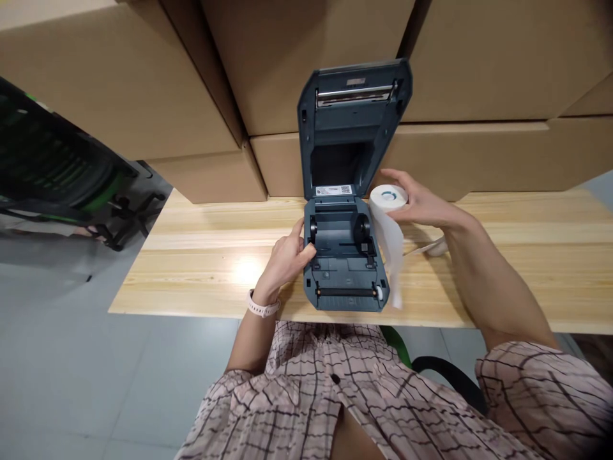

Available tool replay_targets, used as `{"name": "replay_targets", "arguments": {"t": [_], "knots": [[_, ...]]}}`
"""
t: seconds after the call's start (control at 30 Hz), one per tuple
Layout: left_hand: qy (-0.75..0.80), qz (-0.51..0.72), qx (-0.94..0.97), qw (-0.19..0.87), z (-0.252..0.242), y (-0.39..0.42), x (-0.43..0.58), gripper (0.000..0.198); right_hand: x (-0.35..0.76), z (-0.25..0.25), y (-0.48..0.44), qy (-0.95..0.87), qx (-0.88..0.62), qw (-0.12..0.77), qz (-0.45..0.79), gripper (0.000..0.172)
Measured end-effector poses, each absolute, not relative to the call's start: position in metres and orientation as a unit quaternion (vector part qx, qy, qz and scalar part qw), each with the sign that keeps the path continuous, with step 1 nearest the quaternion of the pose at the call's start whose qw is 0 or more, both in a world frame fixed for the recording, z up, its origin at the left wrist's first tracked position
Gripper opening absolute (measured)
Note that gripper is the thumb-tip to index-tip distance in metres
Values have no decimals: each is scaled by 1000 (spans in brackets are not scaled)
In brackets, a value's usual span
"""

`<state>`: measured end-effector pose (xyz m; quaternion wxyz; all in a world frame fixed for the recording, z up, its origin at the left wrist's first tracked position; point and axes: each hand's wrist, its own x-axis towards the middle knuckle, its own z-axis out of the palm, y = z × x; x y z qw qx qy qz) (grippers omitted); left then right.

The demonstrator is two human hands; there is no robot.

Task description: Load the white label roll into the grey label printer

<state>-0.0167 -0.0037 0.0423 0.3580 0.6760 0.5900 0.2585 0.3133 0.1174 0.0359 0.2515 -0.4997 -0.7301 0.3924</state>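
A dark grey label printer (341,267) stands on the table, its lid (340,128) tipped up and back. Inside the bay two black roll holders show, along with a black roller near the front edge. My left hand (283,260) grips the printer's left side, thumb over the rim and fingers against the outer wall. Just right of the printer, my right hand (424,203) is closed around a white paper roll (383,203). A loose strip of paper (393,252) hangs from the roll toward the front. Some right-hand fingers are hidden behind the roll.
Stacked cardboard boxes (306,70) line the back of the wooden table (201,255). A white object (435,246) with a thin cable lies under my right forearm. To the left, a black and green office chair (57,166) stands on the grey floor.
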Motion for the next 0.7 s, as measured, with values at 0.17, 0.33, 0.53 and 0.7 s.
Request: {"name": "replay_targets", "arguments": {"t": [0.17,0.33,0.53,0.7], "knots": [[594,258,671,361,41,-4,-17,80,318,35,110,-744,-472,262,393,113],[596,256,672,357,41,-5,-16,79,375,55,78,-683,-505,352,393,72],[593,266,677,345,40,-5,-17,77,434,28,34,-543,-560,388,492,59],[591,268,674,352,41,-6,-17,76,424,8,28,-573,-526,296,555,68]]}}
